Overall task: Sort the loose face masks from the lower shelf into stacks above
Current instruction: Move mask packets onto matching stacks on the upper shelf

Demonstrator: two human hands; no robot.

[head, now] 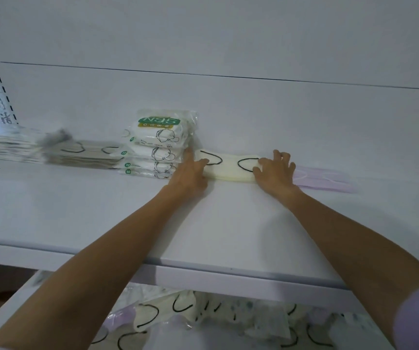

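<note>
Masks are sitting in a row of stacks along the back of the upper shelf (77, 210), running from 9 o'clock to 3 o'clock. At 9 o'clock a pale stack (11, 147) is lying blurred, with a grey stack (82, 156) against its 3 o'clock side. N95 packs (158, 145) are standing next, piled highest.

The left hand (190, 170) is resting on the 9 o'clock end of the cream stack (228, 166), fingers extended and grasping nothing, with one fingertip reaching up beside the packs. The cream stack is lying between both hands, just beside the packs. The right hand (275, 170) is pressing on the 3 o'clock end, fingers spread and slightly bent over the top, not closing round anything that shows. A lilac stack (324, 179) is lying at 3 o'clock of that hand; whether it is touching the cream one cannot be told.

Procedure, as judged: the step in hand is squaring the cream stack.
- Both hands should be pushing inward evenly, so the ends are lining up without the top layers buckling.
- Pressure should be light, since thin layers are likely sliding easily.
- Black ear loops should be lying on top, not trailing onto the neighbours.

Loose masks (150, 317) are waiting on the lower shelf (14, 306) at 6 o'clock, so much sorting is remaining.
</note>
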